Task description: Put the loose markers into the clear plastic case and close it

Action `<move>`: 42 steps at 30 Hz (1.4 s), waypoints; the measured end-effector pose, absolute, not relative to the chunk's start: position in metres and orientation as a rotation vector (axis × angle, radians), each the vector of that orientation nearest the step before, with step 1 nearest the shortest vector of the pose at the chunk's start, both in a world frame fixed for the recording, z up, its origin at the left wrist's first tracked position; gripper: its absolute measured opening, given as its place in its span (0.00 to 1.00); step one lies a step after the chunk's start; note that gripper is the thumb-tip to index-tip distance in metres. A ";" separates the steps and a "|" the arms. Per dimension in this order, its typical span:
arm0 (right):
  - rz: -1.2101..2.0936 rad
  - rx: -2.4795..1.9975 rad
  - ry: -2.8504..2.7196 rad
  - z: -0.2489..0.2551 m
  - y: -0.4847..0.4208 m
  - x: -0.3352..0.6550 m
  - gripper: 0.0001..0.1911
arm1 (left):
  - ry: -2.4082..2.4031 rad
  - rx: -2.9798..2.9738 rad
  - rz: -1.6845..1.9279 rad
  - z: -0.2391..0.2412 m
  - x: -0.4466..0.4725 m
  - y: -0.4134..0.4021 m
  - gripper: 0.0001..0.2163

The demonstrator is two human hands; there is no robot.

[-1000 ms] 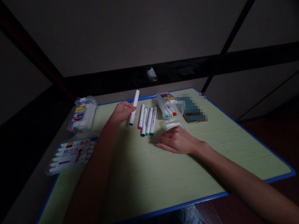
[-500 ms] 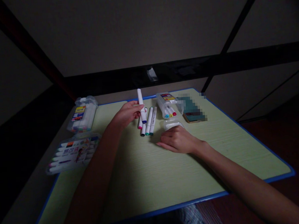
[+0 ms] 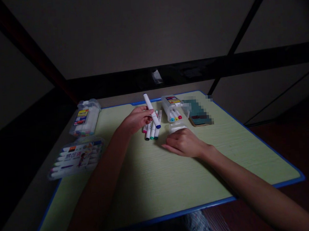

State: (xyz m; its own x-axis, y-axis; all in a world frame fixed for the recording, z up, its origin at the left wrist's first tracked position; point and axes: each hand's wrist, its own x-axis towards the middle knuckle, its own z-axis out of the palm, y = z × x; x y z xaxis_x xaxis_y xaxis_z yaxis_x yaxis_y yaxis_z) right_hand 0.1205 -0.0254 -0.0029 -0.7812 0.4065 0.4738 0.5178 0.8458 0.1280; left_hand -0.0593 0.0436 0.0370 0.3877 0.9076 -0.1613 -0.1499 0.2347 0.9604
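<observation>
In the head view my left hand (image 3: pixel 138 119) pinches a white marker (image 3: pixel 152 110) with a dark blue end, held tilted above the table. Beneath it lie several white markers (image 3: pixel 152 132) side by side, with pink, black and green ends. My right hand (image 3: pixel 183 142) is closed, its curled fingers against or just in front of the clear lid (image 3: pixel 177 127) of a plastic marker case (image 3: pixel 170 102). Whether the fingers grip that lid is hidden. The case lies open toward me, with blue, yellow and red marker ends showing inside.
Another marker case (image 3: pixel 86 118) stands at the table's back left, with a flat clear pack of markers (image 3: pixel 76 158) in front, overhanging the left edge. Right of the open case lies a green, partly pixelated flat object (image 3: pixel 197 111). The yellow-green table (image 3: pixel 158 185) has a blue rim; a wall stands behind.
My left hand has shifted slightly right, and the marker in it now leans more, its blue end farther right. My right hand has hardly moved.
</observation>
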 end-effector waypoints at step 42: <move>-0.153 -0.949 -2.102 -0.009 -0.018 0.130 0.13 | 0.723 0.950 0.768 0.022 -0.038 0.036 0.01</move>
